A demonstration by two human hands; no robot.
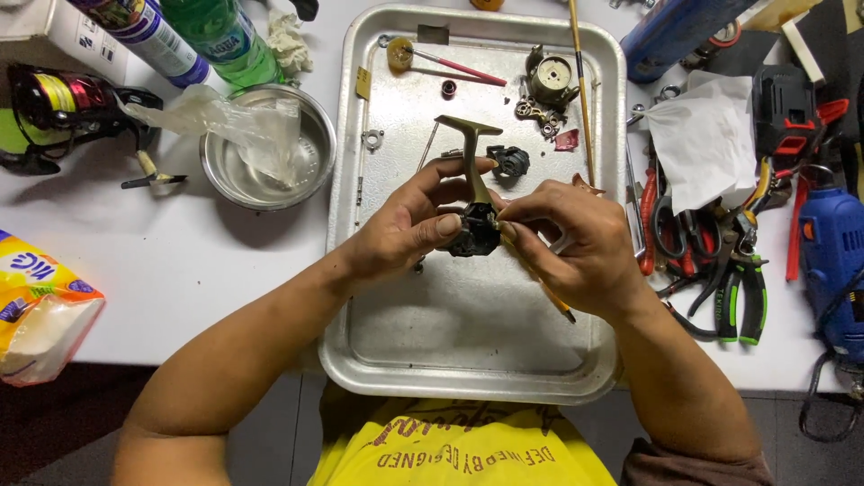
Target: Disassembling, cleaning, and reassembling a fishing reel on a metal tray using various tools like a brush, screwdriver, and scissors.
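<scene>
1. Yellow-orange tissue pack (pixel 40 310) sat at the bench's left edge; green bottle (pixel 225 36) and a white-blue can (pixel 144 34) stood up top.
2. Left hand (pixel 405 225) had its grip tight around the dark fishing reel body (pixel 474 225), held just over the dented aluminium tray (pixel 468 333).
3. Right hand (pixel 576 243) pinched a thin tool (pixel 544 288) against it.
4. Steel bowl (pixel 268 148) held crumpled plastic; pliers (pixel 738 288) cluttered the right.

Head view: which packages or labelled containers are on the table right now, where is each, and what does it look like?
Tissue pack: left edge, soft, yellow and orange wrapper.
Green bottle: top left, clear green plastic, pale label.
Spray can: left of the bottle, white, lying slanted, coloured label.
White box: top-left corner, dark marks.
No screens or signs.
</scene>
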